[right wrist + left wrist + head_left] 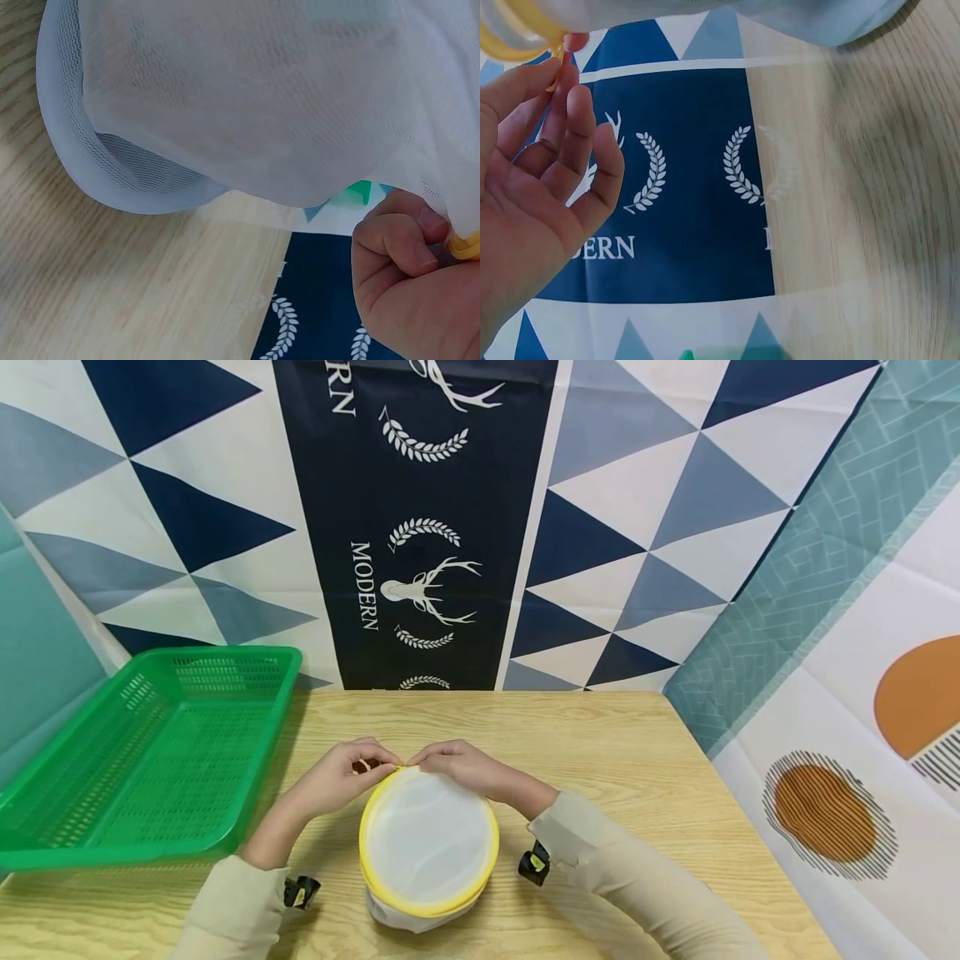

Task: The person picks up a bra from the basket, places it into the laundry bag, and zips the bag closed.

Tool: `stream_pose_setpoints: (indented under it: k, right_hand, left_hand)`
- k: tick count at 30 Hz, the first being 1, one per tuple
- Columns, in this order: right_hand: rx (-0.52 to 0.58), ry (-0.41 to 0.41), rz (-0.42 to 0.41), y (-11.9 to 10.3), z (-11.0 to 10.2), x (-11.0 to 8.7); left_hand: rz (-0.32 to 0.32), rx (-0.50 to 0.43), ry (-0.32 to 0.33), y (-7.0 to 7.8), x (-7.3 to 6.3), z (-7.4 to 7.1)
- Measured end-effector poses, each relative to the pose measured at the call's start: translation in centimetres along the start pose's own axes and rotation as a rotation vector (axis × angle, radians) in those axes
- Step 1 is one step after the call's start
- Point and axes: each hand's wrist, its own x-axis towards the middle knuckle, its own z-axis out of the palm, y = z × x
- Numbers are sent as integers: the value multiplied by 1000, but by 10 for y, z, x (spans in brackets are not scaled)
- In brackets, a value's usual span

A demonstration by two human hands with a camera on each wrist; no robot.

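Observation:
A round white mesh bag (431,839) with a yellow rim (363,843) stands upright on the table in the head view, its round top facing up. At the far side of the rim, my left hand (337,781) pinches a small yellow tab (557,66) between thumb and fingertips, as the left wrist view shows. Right beside it, my right hand (468,768) holds the yellow rim with curled fingers (401,244). Soft mesh walls hang below the rim in the right wrist view, where part of the right hand is cut off.
A green plastic basket (247,760) with slotted walls stands to the left. The wooden table (600,735) ends at a patterned cloth backdrop (600,568). Small black devices (534,863) hang at both wrists.

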Motion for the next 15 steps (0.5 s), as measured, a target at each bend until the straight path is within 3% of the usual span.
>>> stream_pose_setpoints:
  k: [11, 15]
  right_hand:
    - [-80, -11, -14, -6, 0, -2]
    - [-89, -1, -34, -7, 0, -2]
  left_hand:
    - [-13, 18, 42, 3, -1, 0]
    - [-38, -30, 44, 5, -2, -1]
